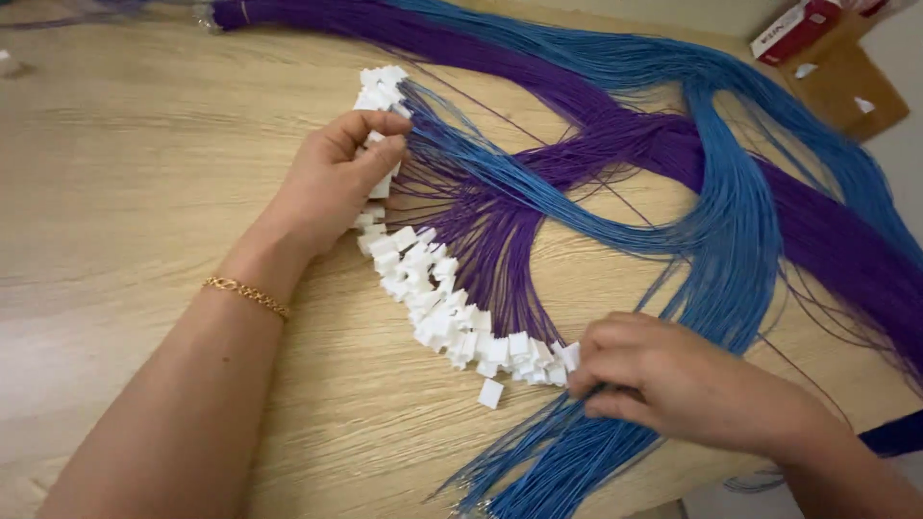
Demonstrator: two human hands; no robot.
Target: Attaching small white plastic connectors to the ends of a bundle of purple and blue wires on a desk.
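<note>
— Connectors: where do they lie against each hand?

— White connectors [435,309] run in a curved row across the wooden tabletop [125,173]. The left hand [332,183] sits at the upper end, fingers curled around a few of them where the blue wires [731,240] and purple wires [500,231] meet the row.

— And the other?

— The right hand [663,380] is at the lower end, fingers bent down on the blue strands just beside the last connectors; it seems to pinch them, though the fingertips are hidden. One loose white connector [490,393] lies just below the row, apart from both hands.
</note>
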